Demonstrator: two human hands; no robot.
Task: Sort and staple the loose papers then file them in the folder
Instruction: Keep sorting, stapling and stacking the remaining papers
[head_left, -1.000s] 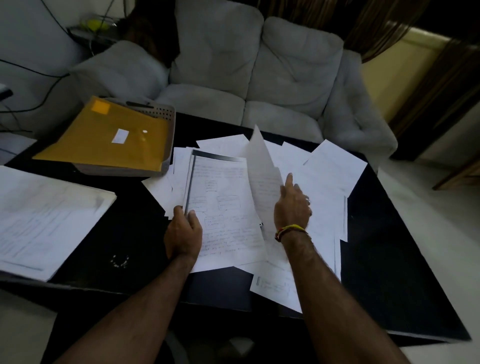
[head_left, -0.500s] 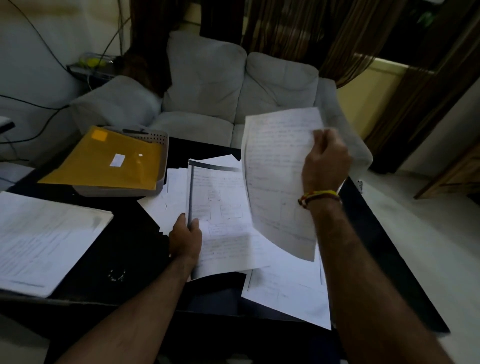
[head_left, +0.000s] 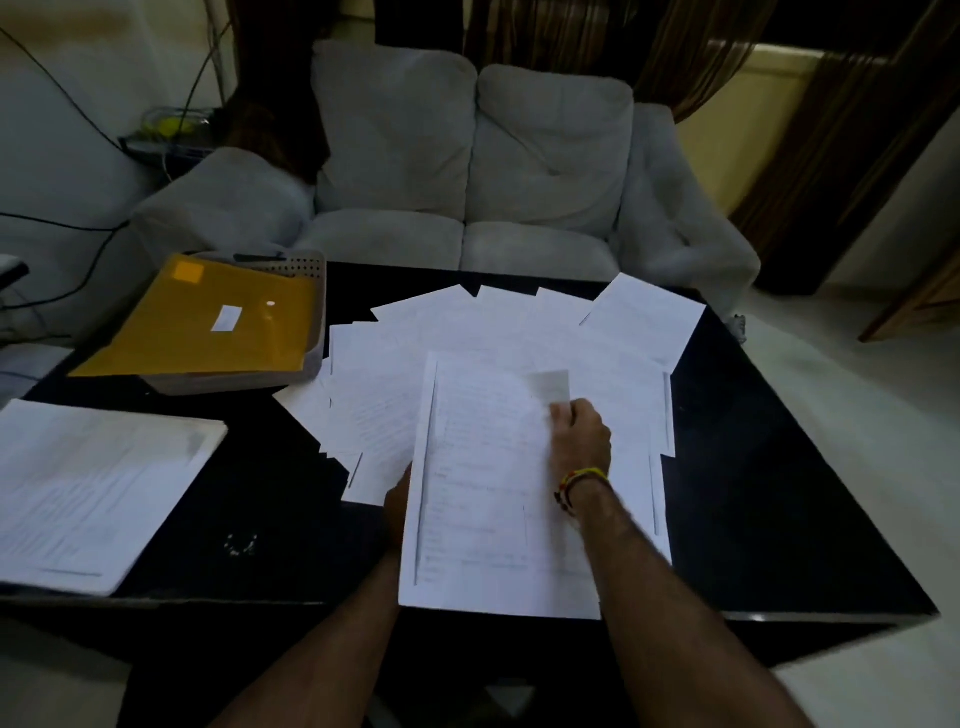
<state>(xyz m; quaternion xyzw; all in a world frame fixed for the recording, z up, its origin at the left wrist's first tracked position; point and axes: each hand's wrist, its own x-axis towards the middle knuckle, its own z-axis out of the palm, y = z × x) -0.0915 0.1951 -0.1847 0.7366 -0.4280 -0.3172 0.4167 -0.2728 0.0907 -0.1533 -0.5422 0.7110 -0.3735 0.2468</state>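
Down from mid-air since half a second ago: single sheet (head_left: 488, 499), now laid over the near middle of the spread, covering the page seen earlier under the left hand. Right hand (head_left: 579, 441) on top of it, fingers curled and pinching a blurred, lifted corner near the sheet's upper right. One banded wristlet (head_left: 582, 480) on that wrist. Left hand (head_left: 399, 506) mostly hidden beneath the sheet's left edge; grip impossible to tell. Fanned behind across one black table (head_left: 769, 467): loose papers (head_left: 467, 332), roughly ten overlapping, exact count unclear. One yellow folder (head_left: 202, 322) resting on one grey tray (head_left: 311, 312) at the far left, just beside the fan. One separate stack of pages (head_left: 93, 488) at the near left edge, well apart from the rest. Small pale specks (head_left: 240, 543) on the dark top between stack and sheet, too tiny to identify. One grey two-seat sofa (head_left: 467, 166) beyond the table.
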